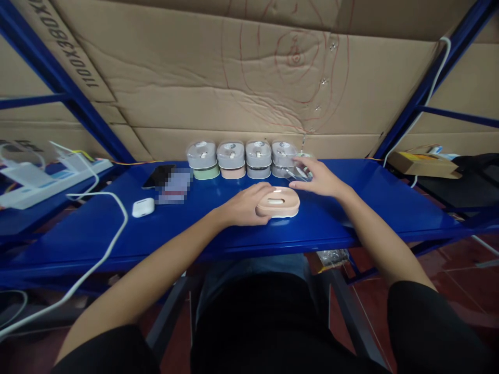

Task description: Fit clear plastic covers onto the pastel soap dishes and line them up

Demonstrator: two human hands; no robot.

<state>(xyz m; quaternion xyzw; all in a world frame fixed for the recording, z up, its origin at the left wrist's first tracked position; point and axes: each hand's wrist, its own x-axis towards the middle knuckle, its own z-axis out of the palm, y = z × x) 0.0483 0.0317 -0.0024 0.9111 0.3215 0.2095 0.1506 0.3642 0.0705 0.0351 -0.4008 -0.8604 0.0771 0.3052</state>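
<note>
A peach-coloured oval box (289,209) with a slot in its top sits on the blue table, and my left hand (249,203) grips it from its left end. Behind it and to the right, my right hand (317,176) has its thumb and fingers around a clear plastic cover (299,173), tilted near the back row. That row holds several stacked oval boxes with transparent lids: one with a green base (206,172), one with a peach base (233,172) and grey ones (259,171). The rightmost grey stack (284,156) is partly hidden by the cover.
A white earbud case (143,207) and a dark phone (159,176) lie to the left, beside a blurred patch. A power strip (54,184) with white cables stands further left. Cardboard (175,78) walls the back; blue posts rise at both sides. A small carton (424,164) lies at right.
</note>
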